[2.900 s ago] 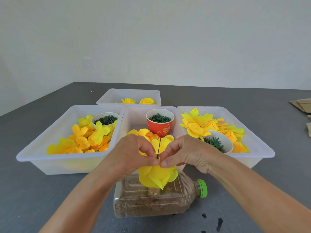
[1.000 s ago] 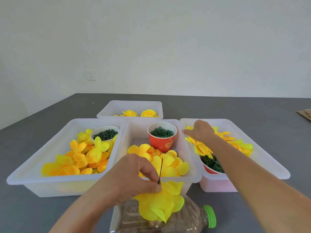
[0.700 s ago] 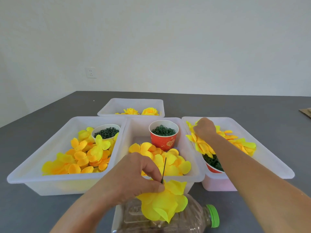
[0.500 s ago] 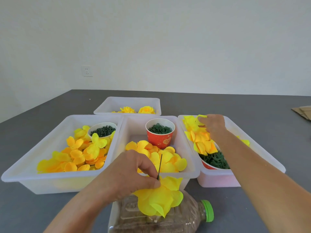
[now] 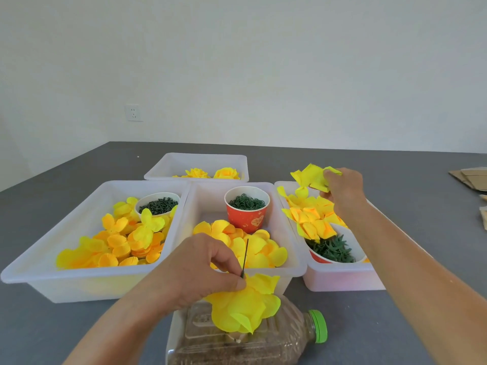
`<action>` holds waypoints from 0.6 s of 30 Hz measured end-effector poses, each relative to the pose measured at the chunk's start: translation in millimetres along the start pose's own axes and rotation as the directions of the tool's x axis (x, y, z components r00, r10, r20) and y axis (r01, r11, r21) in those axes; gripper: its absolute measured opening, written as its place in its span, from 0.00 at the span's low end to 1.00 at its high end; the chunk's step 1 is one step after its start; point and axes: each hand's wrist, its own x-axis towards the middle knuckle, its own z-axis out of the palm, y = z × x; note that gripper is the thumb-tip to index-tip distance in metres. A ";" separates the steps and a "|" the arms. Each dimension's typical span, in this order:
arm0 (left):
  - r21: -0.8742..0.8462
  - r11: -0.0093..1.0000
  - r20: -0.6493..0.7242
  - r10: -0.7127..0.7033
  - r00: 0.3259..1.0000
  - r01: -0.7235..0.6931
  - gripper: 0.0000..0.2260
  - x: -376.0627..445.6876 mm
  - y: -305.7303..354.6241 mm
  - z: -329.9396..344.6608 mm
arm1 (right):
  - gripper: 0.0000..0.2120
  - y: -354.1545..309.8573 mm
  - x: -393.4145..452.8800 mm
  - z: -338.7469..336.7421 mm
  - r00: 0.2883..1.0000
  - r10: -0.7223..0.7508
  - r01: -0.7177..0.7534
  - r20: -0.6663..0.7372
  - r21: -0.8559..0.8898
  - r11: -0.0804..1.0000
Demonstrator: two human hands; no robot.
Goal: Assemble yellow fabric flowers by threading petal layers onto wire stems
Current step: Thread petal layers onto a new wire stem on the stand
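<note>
A translucent plastic bin [image 5: 87,262] of soft yellow petals sits left on the grey tabletop [image 5: 395,325]. The left hand [image 5: 195,270] pinches a thin dark wire [image 5: 245,256] above the crinkled flower [image 5: 245,304], over a ribbed bottle [image 5: 237,343]. The right hand's [image 5: 342,191] grip holds a petal layer [image 5: 311,177] above the right bin [image 5: 342,280].

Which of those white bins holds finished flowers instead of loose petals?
The far bin, set behind the other three. It holds two made-up yellow flowers; the three nearer ones hold loose petals and a cup each.
</note>
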 end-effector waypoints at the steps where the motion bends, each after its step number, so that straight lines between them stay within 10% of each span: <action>1: -0.009 1.000 0.005 -0.001 1.000 0.001 0.12 -0.2 -0.7 0.0 | 0.04 -3.9 -10.3 2.6 0.995 0.072 -0.078 0.070 0.089 0.993; 11: -0.052 0.999 -0.004 -0.010 1.000 0.009 0.07 -1.9 -4.7 1.1 | 0.21 -10.1 -108.9 15.1 0.829 0.133 -0.229 0.544 0.113 0.967; 18: -0.057 0.998 -0.019 -0.034 0.999 0.033 0.08 -2.4 -4.7 2.2 | 0.06 -25.0 -142.0 10.9 0.798 0.079 -0.179 0.598 0.109 0.978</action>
